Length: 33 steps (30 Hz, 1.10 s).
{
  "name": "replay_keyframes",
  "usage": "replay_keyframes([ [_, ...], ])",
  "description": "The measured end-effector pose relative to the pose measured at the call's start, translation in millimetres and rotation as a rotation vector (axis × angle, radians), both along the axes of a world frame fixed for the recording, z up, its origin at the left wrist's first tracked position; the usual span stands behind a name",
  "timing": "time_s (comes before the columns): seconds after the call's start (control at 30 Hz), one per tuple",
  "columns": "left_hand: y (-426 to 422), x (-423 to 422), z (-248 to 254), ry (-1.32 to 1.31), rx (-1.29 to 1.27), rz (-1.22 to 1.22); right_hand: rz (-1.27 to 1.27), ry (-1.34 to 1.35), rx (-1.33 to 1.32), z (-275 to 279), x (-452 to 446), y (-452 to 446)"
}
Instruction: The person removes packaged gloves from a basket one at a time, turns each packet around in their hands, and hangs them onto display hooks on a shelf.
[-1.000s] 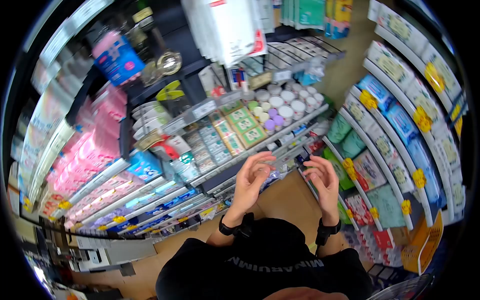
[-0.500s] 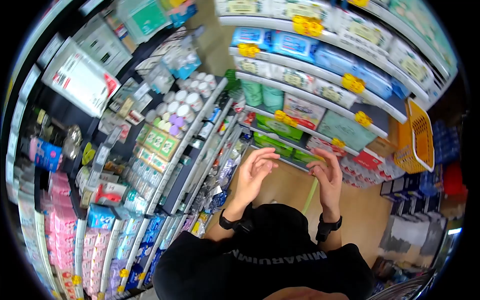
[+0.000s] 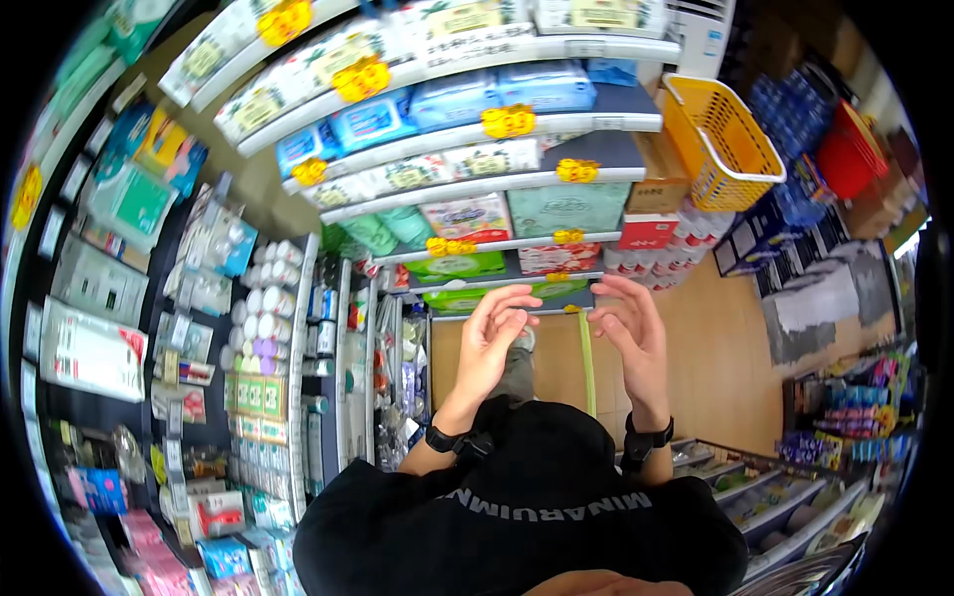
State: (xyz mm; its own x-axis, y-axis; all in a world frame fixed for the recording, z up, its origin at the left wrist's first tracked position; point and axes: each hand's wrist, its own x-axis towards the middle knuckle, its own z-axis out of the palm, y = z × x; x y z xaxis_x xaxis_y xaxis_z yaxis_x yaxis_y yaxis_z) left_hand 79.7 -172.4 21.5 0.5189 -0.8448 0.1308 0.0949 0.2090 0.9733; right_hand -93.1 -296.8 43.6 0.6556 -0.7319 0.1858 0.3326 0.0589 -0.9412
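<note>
Floor (image 3: 730, 363) tan below left hand (image 3: 487, 348), right hand (image 3: 639, 348); stocked shelves (image 3: 608, 149) ahead.

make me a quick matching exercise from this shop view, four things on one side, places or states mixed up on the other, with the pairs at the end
1. yellow basket
2. blue packs
3. left hand
4. yellow-green stripe

A. along the floor
B. raised, fingers curled, empty
C. at the shelves' right end
D. lined up on a shelf

Pairs: 1-C, 2-D, 3-B, 4-A

Yellow basket (image 3: 700, 149) beside cardboard box (image 3: 656, 174), shelved white tubs (image 3: 268, 300)
</note>
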Motion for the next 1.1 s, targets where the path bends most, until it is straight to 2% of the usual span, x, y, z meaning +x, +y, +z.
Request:
replay_keyframes([
  [0.27, -91, -11, -4, -0.007, 0.032, -0.245, -0.228, 0.029, 0.04, -9, -42, -46],
  [0.6, -275, -47, -13, 0.023, 0.031, -0.565, -0.448, 0.056, 0.035, -6, -96, -147],
  [0.77, -352, -66, -13, 0.089, 0.011, -0.621, -0.489, 0.088, 0.061, -4, -109, -202],
  [1.1, -444, -70, -16, 0.149, 0.043, -0.642, -0.506, 0.081, 0.071, -9, -125, -284],
])
